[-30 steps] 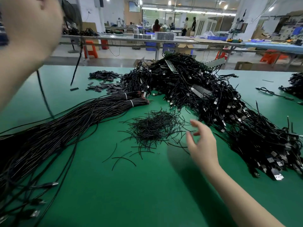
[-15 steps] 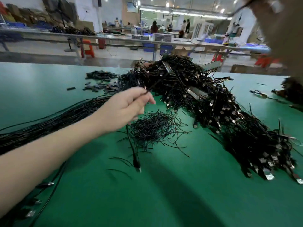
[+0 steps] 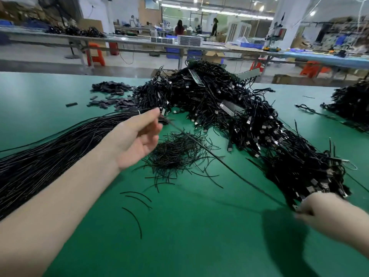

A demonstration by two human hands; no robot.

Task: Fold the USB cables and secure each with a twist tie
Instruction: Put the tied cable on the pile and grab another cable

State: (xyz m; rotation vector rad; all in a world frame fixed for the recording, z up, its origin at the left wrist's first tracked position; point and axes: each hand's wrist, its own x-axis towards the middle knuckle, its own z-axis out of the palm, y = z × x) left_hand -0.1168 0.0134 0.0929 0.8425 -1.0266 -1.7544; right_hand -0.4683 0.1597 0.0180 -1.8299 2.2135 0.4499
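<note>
Currently one cable (image 3: 225,166) runs taut between both hands above the green table (image 3: 179,246). Left hand (image 3: 137,138) pinches one end near the straight bundle (image 3: 50,156); right hand (image 3: 319,206) grips the other end, blurred, at the folded heap's (image 3: 249,120) near edge. Twist ties (image 3: 175,152) lie under the cable.

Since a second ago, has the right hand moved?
Yes. The right hand has left its spot beside the twist-tie pile and now pinches a cable near the table's right edge.
</note>
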